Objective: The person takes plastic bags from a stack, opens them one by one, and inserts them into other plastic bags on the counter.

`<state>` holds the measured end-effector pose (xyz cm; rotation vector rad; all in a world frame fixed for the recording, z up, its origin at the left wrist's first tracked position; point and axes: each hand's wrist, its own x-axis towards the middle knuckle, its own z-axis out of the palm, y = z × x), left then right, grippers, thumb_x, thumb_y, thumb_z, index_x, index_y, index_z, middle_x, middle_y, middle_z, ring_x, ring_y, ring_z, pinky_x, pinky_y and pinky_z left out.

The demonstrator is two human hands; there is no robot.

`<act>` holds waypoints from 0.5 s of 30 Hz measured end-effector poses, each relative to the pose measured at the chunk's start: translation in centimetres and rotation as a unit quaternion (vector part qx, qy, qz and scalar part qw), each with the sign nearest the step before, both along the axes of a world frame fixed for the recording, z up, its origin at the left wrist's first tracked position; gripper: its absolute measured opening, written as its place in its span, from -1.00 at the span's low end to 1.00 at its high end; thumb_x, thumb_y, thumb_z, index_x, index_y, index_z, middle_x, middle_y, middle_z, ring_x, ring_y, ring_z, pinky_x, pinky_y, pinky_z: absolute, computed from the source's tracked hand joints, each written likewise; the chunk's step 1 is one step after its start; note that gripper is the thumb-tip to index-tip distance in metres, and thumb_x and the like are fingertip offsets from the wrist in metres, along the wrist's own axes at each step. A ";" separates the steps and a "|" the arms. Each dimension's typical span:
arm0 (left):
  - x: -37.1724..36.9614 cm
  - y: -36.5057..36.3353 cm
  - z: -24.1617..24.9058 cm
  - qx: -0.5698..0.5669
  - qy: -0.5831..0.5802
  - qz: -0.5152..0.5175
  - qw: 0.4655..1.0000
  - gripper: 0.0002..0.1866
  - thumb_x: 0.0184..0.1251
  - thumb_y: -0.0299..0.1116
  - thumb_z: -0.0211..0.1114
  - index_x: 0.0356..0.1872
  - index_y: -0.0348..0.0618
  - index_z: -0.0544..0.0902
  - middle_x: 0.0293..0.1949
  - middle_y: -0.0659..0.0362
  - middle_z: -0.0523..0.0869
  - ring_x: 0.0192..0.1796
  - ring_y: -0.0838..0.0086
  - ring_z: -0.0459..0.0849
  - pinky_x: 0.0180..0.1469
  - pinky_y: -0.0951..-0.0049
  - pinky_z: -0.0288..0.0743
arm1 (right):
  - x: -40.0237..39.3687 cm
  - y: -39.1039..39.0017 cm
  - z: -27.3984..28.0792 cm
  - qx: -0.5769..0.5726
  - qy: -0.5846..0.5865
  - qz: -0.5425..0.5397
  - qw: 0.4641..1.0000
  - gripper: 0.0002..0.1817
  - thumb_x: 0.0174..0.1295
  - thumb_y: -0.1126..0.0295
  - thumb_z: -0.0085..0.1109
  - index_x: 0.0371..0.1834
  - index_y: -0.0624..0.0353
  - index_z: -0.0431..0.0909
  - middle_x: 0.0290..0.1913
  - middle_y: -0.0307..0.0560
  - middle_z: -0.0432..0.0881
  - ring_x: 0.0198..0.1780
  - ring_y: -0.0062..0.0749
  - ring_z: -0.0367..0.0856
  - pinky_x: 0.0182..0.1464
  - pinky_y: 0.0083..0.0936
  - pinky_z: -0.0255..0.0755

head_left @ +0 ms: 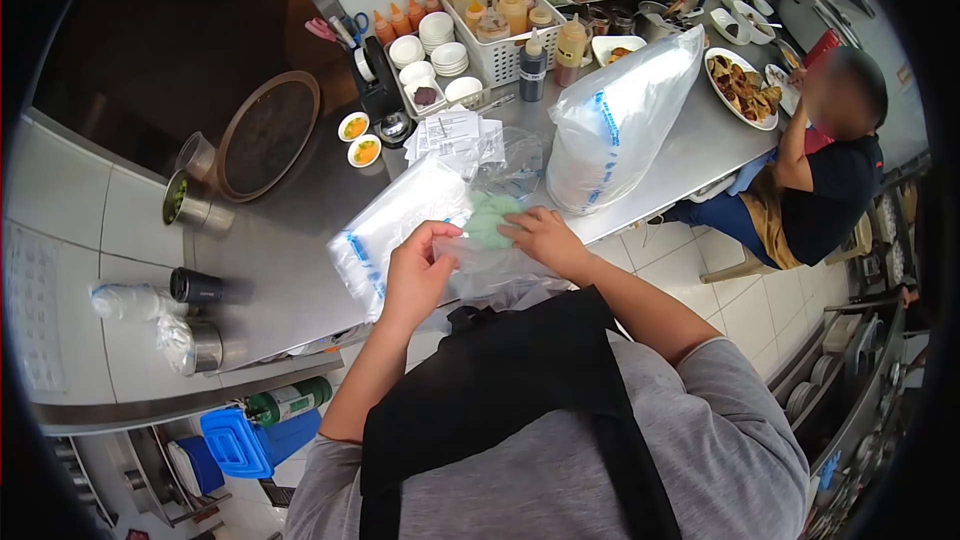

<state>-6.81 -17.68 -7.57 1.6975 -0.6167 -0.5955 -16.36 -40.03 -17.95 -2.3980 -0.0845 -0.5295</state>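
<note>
My left hand (pixel 418 270) is closed in a pinch on the rim of a clear plastic bag (pixel 485 275) at the table's near edge. The curled fingers of my right hand (pixel 548 240) press on a pale green, lumpy thing (pixel 490 220) at the bag's mouth; its kind I cannot make out. Under and beside my left hand lies a flat stack of white plastic bags (pixel 385 225) with blue print. A large, full plastic bag (pixel 625 120) with blue print stands beyond my right hand. Loose clear plastic (pixel 510 162) lies just behind the green thing.
Paper slips (pixel 455 138), two small bowls with orange contents (pixel 365 150) and a tape dispenser (pixel 375 85) lie farther back. A white basket of sauce bottles (pixel 500 55) stands behind them. A round brown tray (pixel 268 135) is at left. A person (pixel 825 160) sits at right near a food plate (pixel 740 90).
</note>
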 end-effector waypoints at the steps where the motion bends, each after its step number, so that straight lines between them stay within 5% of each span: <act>1: -0.1 0.1 0.6 0.002 -0.001 0.007 1.000 -0.84 0.31 -0.54 0.24 -0.11 -0.26 0.55 -0.25 0.21 0.64 -0.26 0.63 0.60 -0.21 0.58 0.54 | -0.3 -0.2 -1.0 -0.139 0.046 0.038 0.988 -0.87 0.21 0.45 0.19 -0.19 0.14 0.60 -0.15 -0.08 0.58 -0.13 -0.12 0.51 -0.01 -0.29 0.41; 5: -0.2 -0.2 2.3 0.089 -0.053 0.032 0.994 -0.82 0.26 -0.49 0.32 -0.16 -0.26 0.55 -0.35 0.24 0.67 -0.38 0.66 0.59 -0.31 0.60 0.48 | 1.6 -0.4 1.1 -0.134 0.135 0.055 0.980 -0.76 0.20 0.41 0.22 -0.06 0.13 0.58 -0.10 -0.04 0.55 -0.07 -0.12 0.48 -0.04 -0.27 0.42; 7: 0.0 -0.5 2.9 0.112 -0.080 0.037 0.990 -0.81 0.25 -0.47 0.34 -0.18 -0.26 0.55 -0.39 0.25 0.67 -0.42 0.67 0.58 -0.34 0.61 0.46 | 1.7 -0.7 3.8 0.147 0.090 0.036 0.984 -0.63 0.16 0.39 0.27 0.05 0.13 0.53 -0.06 -0.01 0.52 -0.05 -0.09 0.49 -0.04 -0.27 0.43; 10: -0.2 -0.9 2.9 0.132 -0.086 0.045 0.986 -0.80 0.24 -0.45 0.35 -0.18 -0.26 0.54 -0.40 0.25 0.68 -0.45 0.68 0.58 -0.38 0.62 0.44 | 0.3 0.3 12.5 0.285 0.010 0.081 0.955 -0.53 0.12 0.48 0.28 0.15 0.10 0.45 0.10 -0.03 0.44 0.02 -0.20 0.49 0.01 -0.38 0.41; 12: -0.2 -1.5 2.5 0.105 -0.106 0.038 0.988 -0.78 0.19 -0.37 0.38 -0.19 -0.21 0.59 -0.43 0.20 0.69 -0.56 0.63 0.53 -0.48 0.55 0.39 | -0.1 2.0 15.4 0.215 -0.043 0.082 0.972 -0.60 0.13 0.47 0.29 0.07 0.13 0.49 0.05 -0.02 0.49 -0.03 -0.20 0.52 -0.03 -0.38 0.42; 15: -1.3 -2.8 4.5 0.135 -0.129 -0.031 0.982 -0.75 0.18 -0.36 0.39 -0.16 -0.20 0.59 -0.37 0.17 0.68 -0.49 0.57 0.57 -0.39 0.52 0.45 | -0.3 1.7 14.7 0.127 -0.076 0.054 0.987 -0.74 0.15 0.45 0.30 -0.08 0.18 0.56 -0.08 -0.03 0.57 -0.15 -0.19 0.58 -0.15 -0.39 0.45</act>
